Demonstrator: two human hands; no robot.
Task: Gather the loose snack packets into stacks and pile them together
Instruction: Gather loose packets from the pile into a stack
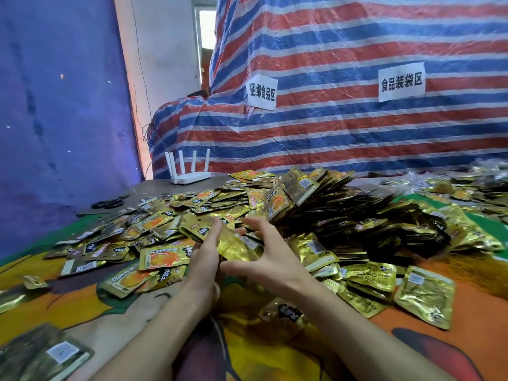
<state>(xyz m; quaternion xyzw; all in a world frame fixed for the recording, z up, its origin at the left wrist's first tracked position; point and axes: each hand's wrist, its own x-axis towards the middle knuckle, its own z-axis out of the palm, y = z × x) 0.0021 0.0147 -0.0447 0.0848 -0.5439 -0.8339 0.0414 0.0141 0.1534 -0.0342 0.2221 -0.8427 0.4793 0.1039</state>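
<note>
1. Fingers (213,233) of the left hand (204,254) lie straight and flat against one side of a small stack of gold foil snack packets (239,244). The right hand (270,259) spans the other side, clamping it between thumb and spread fingers, just above the counter covered in orange and green cloth (472,325).
2. Those packets look light, thin and slick. I'd expect the stack to fan out unless it is squeezed across its edges.
3. Around the hands, loose gold foil packets with orange pictures (163,257) lie scattered, some face down and showing white barcode labels. Their print is too blurred to read.
4. Beyond, on the right, rises a tall heap of gold packets (343,215).
5. Further back sit black scissors (108,203) and a white router with upright antennas (189,176).
6. On the red, white and blue striped tarpaulin (357,138), one white paper sign (262,92) reads 捆绑食品区, and a second paper sign (402,82) reads 食品装袋区.
</note>
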